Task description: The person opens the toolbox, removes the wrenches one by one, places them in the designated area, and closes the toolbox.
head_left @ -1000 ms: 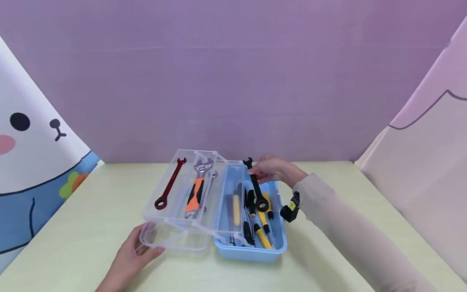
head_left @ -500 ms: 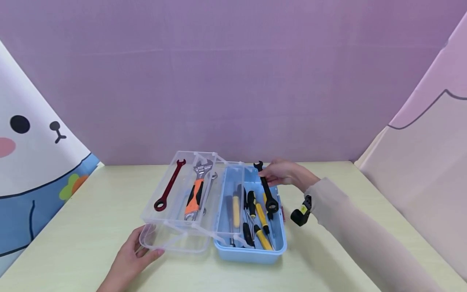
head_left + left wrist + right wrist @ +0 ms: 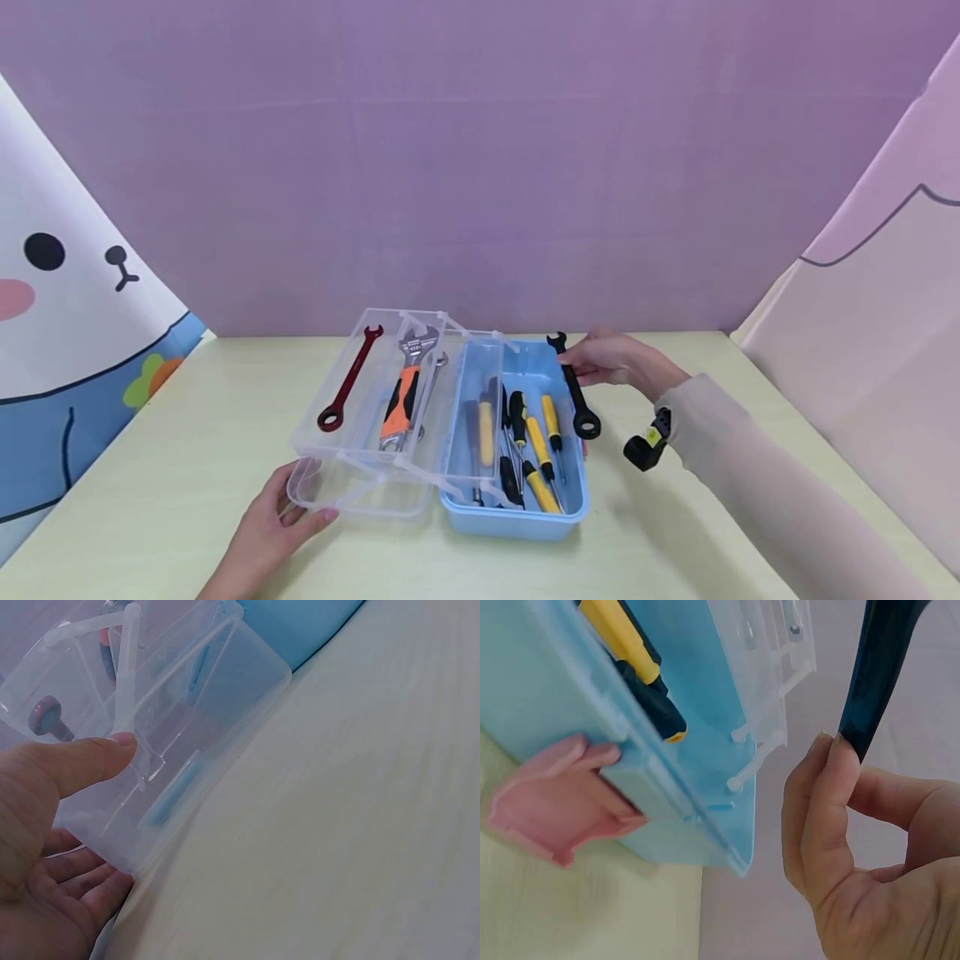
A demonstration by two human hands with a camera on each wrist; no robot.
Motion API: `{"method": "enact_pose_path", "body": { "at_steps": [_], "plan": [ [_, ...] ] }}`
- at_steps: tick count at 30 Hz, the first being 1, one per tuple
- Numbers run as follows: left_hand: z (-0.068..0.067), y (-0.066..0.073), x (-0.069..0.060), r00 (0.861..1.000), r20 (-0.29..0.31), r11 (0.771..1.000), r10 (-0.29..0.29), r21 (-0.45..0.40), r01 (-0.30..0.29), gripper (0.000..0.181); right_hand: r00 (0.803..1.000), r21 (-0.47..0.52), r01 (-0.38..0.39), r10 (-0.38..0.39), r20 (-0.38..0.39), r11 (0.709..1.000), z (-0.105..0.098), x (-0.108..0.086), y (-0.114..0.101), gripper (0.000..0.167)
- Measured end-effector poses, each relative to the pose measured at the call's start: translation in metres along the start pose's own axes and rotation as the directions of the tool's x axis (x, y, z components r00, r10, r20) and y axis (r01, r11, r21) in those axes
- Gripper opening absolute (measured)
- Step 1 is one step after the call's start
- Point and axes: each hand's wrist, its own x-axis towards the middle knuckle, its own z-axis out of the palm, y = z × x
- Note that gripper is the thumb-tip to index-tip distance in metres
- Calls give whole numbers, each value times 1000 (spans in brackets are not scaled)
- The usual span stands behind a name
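In the head view my right hand [image 3: 613, 360] pinches a black combination wrench [image 3: 573, 385] between thumb and fingers, above the right rim of a light blue toolbox [image 3: 517, 527]. The wrench's ring end points toward me. In the right wrist view the black wrench [image 3: 877, 671] rises from my fingertips, its ends out of sight. My left hand [image 3: 266, 521] holds the near left corner of the clear plastic lid [image 3: 382, 502], thumb over it and fingers at its edge. A raised clear tray [image 3: 322, 437] carries a red wrench [image 3: 350, 379], an orange-handled adjustable wrench [image 3: 407, 392] and a silver wrench [image 3: 432, 392].
Yellow-and-black screwdrivers [image 3: 538, 448] and other tools lie inside the toolbox. A second clear tray [image 3: 461, 471] reaches over its left part. A pink latch [image 3: 555, 799] hangs on the toolbox's outer side. Behind the pale tabletop [image 3: 187, 450] stands a purple backdrop [image 3: 480, 167].
My right hand has moved right with the black wrench, from over the toolbox's middle to its right rim. The left hand and lid have stayed in place.
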Motion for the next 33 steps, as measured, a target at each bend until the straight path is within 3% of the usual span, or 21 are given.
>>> {"method": "enact_pose_path", "body": {
  "at_steps": [8, 15, 33],
  "plan": [
    [0, 0, 0, 1000, 4, 1000, 4, 9, -4, 91, 1000, -8, 12, -12, -3, 1000, -12, -5, 12, 25],
    [0, -1, -2, 1000, -3, 1000, 30, -6, -30, 87, 1000, 33, 2, -2, 9, 999, -22, -11, 23, 13],
    [-1, -3, 1, 999, 13, 999, 30, -20, -30, 87, 1000, 96, -1, -1, 24, 995, -42, -19, 52, 15]
  ]
}}
